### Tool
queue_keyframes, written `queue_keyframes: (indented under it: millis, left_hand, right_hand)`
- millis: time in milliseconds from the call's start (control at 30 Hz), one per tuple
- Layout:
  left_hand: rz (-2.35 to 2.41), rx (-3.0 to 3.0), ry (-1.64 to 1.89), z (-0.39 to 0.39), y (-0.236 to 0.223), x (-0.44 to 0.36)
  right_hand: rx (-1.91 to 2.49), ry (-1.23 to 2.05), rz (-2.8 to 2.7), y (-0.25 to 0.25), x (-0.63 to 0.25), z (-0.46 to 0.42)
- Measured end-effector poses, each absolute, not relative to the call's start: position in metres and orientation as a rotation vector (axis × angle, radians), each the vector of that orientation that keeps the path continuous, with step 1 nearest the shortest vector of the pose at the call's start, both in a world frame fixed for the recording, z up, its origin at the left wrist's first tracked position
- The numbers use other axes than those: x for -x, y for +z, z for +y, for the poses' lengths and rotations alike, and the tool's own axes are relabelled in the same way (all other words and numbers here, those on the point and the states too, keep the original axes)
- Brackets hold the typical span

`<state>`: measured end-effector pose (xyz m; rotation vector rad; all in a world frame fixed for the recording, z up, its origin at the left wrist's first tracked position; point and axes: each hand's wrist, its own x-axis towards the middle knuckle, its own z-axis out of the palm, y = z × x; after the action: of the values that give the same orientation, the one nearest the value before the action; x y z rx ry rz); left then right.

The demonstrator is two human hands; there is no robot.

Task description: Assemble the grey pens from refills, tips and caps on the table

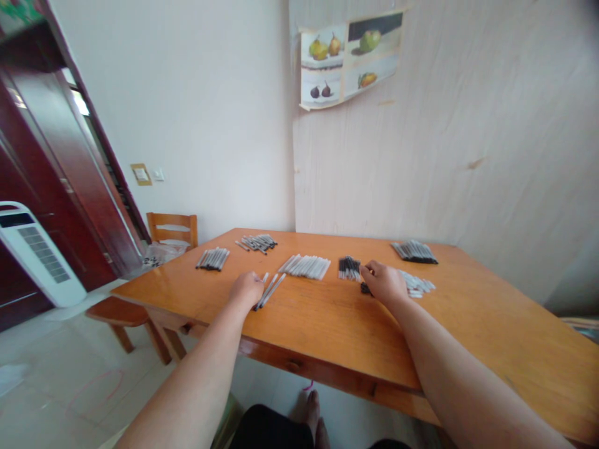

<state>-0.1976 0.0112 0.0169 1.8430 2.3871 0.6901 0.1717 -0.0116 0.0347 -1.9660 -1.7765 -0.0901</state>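
Left hand (248, 289): curled, can't tell grip; loose pen barrels (273, 290) at its 3 o'clock | Right hand (387, 282): pinch hidden; black pieces (365, 289), 8 o'clock | Risk: leftward sweep could scatter black-topped row (349, 267), 10 o'clock

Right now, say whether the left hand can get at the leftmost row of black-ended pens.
Probably yes: the left hand is close to the leftmost row of black-ended pens, and nothing seems to lie on the wooden tabletop between them.
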Motion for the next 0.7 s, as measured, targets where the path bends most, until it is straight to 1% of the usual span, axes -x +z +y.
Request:
queue_keyframes:
  millis: [200,433,567,700]
  left_hand:
    - [2.416,-1.868,0.571,0.006,0.022,0.195]
    - [2.463,-1.873,0.620,-0.005,0.041,0.179]
    - [2.440,-1.944,0.754,-0.008,0.055,0.149]
    - [2.092,-2.115,0.961,-0.004,0.054,0.104]
  right_hand:
    - [1.976,-0.082,-1.766,0.038,-0.169,-0.014]
    - [1.943,-0.057,-1.668,0.042,-0.169,-0.015]
    - [1.876,0.012,-1.574,0.041,-0.171,-0.011]
    - [1.683,0.156,-1.512,0.036,-0.169,-0.007]
